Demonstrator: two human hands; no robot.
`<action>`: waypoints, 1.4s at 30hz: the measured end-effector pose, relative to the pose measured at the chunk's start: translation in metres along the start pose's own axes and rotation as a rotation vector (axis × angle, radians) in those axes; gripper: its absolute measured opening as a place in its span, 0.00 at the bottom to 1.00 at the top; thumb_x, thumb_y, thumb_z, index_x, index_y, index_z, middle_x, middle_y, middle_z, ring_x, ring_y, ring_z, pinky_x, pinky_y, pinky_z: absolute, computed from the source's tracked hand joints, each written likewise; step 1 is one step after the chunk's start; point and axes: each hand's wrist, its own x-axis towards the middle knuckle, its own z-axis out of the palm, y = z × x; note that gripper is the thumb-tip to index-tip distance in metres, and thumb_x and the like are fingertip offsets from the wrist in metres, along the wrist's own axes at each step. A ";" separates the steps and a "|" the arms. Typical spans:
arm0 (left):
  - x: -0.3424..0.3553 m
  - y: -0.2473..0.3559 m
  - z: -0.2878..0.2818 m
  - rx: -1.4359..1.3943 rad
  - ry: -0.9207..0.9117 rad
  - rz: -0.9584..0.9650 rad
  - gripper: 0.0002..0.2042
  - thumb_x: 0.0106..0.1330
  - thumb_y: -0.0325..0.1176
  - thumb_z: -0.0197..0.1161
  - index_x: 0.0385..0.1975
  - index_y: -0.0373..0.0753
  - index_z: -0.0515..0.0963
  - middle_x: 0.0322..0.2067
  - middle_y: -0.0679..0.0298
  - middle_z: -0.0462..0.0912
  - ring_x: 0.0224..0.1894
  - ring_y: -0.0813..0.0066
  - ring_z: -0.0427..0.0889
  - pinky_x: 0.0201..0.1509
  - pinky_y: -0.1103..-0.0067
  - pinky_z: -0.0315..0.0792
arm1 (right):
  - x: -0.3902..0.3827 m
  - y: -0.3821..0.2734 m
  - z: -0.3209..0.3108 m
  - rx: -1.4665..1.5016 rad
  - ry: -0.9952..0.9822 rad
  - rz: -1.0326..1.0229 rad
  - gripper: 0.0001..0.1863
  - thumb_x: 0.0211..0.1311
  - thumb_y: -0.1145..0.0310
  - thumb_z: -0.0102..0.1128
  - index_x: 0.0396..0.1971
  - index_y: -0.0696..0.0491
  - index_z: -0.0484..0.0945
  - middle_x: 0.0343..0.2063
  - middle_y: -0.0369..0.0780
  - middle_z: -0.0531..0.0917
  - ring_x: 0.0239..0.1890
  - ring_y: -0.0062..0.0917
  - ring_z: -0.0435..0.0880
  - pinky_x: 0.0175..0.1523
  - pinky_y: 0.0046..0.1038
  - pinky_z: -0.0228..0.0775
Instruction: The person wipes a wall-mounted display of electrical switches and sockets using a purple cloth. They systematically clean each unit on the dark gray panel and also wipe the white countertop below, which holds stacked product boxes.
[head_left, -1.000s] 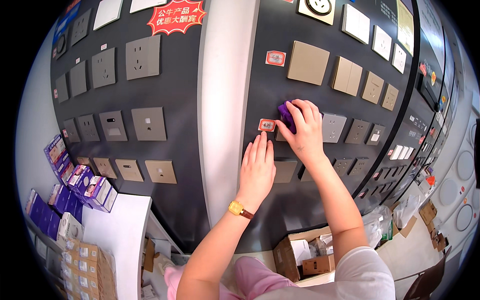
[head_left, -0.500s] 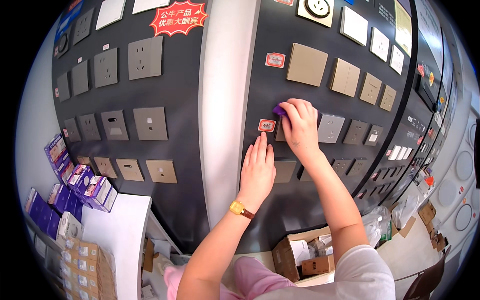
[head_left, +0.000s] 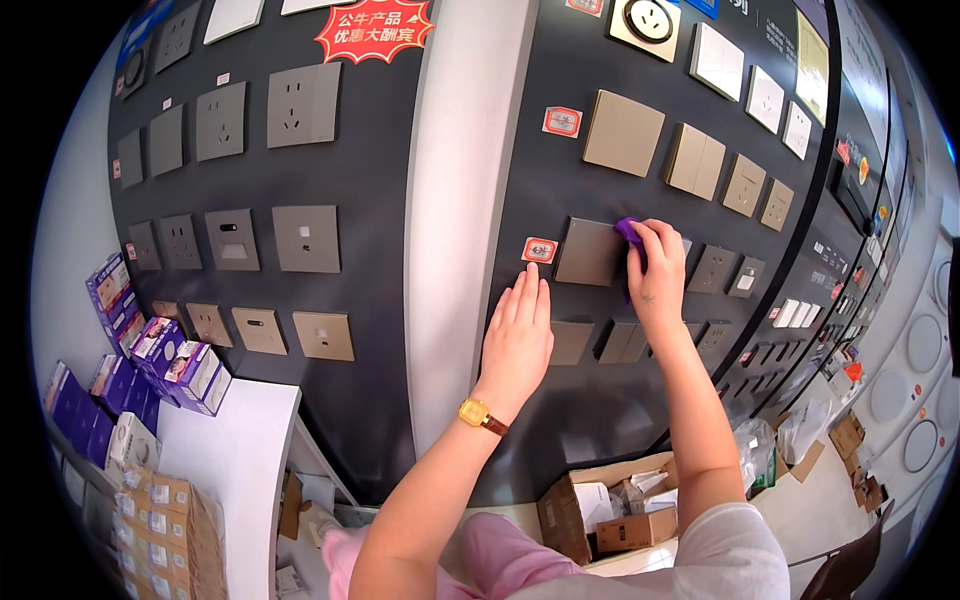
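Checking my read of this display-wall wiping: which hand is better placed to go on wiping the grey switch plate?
Right. The right hand holds the purple cloth at the grey switch plate; the left hand lies flat and empty on the dark panel below.

Head view – close, facing the display wall (head_left: 600,420).

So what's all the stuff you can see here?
Display wall: one, dark grey, ahead.
Pillar: one, white, centre.
Switch plates: many, grey at left, gold and white upper right.
Grey plate: one, under the cloth.
Cloth: one, purple, in right hand.
Starburst sign: one, red, top.
Boxes: several, purple and white, left counter.
Cardboard box: one, open, below.
Watch: one, gold, left wrist.
Left hand: flat on wall.
Right hand: holding cloth.
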 end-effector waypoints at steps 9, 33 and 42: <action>-0.002 -0.005 -0.003 -0.011 -0.027 0.013 0.23 0.63 0.26 0.56 0.59 0.27 0.67 0.67 0.50 0.61 0.67 0.59 0.64 0.71 0.65 0.61 | -0.044 -0.018 0.029 -0.005 0.178 0.234 0.16 0.54 0.81 0.61 0.46 0.60 0.78 0.45 0.45 0.75 0.51 0.40 0.73 0.55 0.36 0.68; -0.003 -0.012 -0.009 -0.074 -0.085 0.019 0.22 0.60 0.26 0.59 0.55 0.28 0.70 0.67 0.49 0.61 0.67 0.58 0.64 0.70 0.63 0.60 | 0.025 -0.085 0.034 -0.117 -0.010 -0.118 0.14 0.47 0.79 0.63 0.37 0.63 0.76 0.35 0.43 0.73 0.37 0.36 0.75 0.42 0.33 0.71; -0.016 -0.019 0.001 -0.015 -0.129 0.028 0.21 0.58 0.25 0.60 0.54 0.31 0.72 0.67 0.53 0.61 0.70 0.60 0.59 0.70 0.60 0.59 | -0.048 -0.098 0.040 -0.065 -0.119 -0.110 0.19 0.47 0.77 0.63 0.43 0.62 0.78 0.35 0.40 0.75 0.36 0.31 0.76 0.40 0.30 0.70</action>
